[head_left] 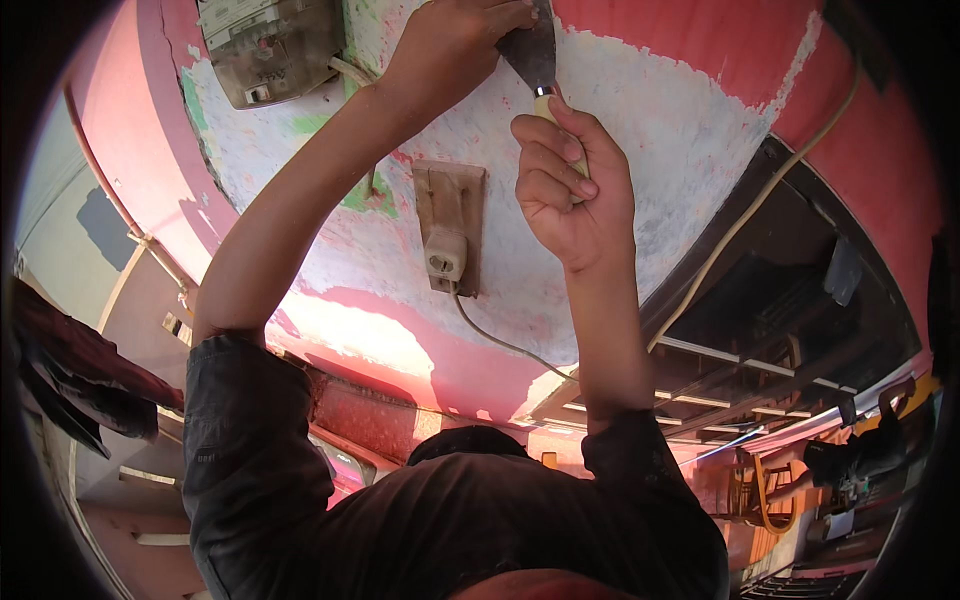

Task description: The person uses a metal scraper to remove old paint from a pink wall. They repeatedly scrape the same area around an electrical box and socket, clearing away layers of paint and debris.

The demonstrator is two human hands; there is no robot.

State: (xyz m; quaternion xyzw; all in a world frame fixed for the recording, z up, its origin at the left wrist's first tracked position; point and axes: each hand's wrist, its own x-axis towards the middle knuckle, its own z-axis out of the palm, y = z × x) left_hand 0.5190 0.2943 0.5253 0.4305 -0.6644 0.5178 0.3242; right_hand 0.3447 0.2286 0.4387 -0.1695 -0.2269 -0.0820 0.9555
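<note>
The right hand [575, 190] is grasping a scraper [531, 62] by its pale yellow handle, its fingers curling around the grip, while the dark grey blade is flaring wider above a shiny metal collar. The tool is leaning slightly left near the top of the view, before a wall [640, 120] whose red paint is giving way raggedly to patchy white. The left hand [450, 45] is meeting the blade, its fingers pinching or just pressing, I cannot tell which.

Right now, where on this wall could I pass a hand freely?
Most room: scraped wall between your right hand and the dark panel, below red paint. Tighter: between left forearm and socket board. Crowded: around the scraper, where your left hand also sits.
</note>
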